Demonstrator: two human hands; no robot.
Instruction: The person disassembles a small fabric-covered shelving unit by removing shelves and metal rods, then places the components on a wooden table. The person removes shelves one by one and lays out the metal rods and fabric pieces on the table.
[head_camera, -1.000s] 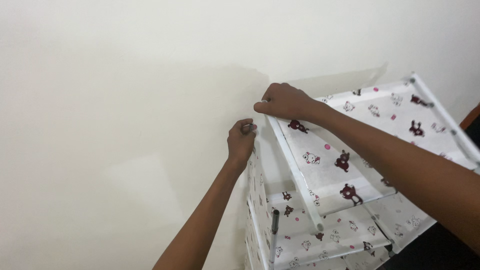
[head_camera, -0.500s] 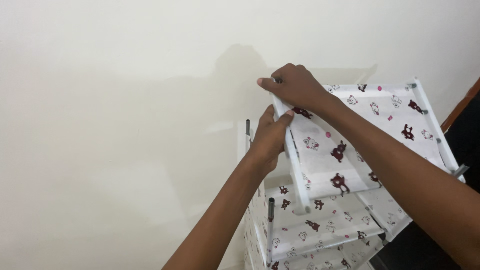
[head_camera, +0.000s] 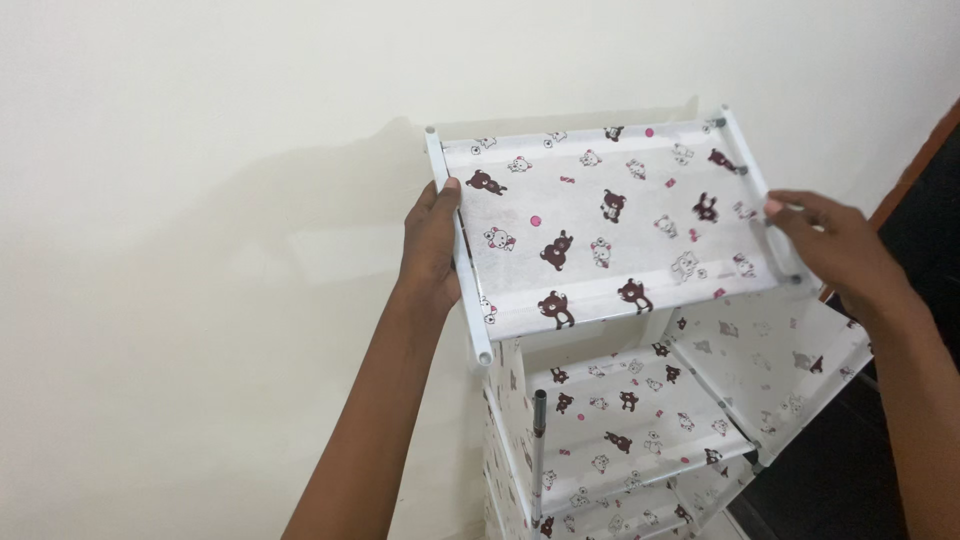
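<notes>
fabric shelf panel held level above the rack, one hand at each end.

we see our left hand (head_camera: 432, 240) clenched round the white end tube (head_camera: 459, 240) of the shelf panel (head_camera: 600, 225), thumb on top; our right hand (head_camera: 835, 250) grips the opposite end tube (head_camera: 762, 195), fingers curled over it. the panel hangs in the air before the pale wall (head_camera: 200, 200), above the printed rack (head_camera: 640, 420) and a bare grey upright pole (head_camera: 539, 440). we judge it light, the cloth soft and saggy, only the tubes stiff: hold by the tubes, never the fabric, and keep both ends level.
</notes>
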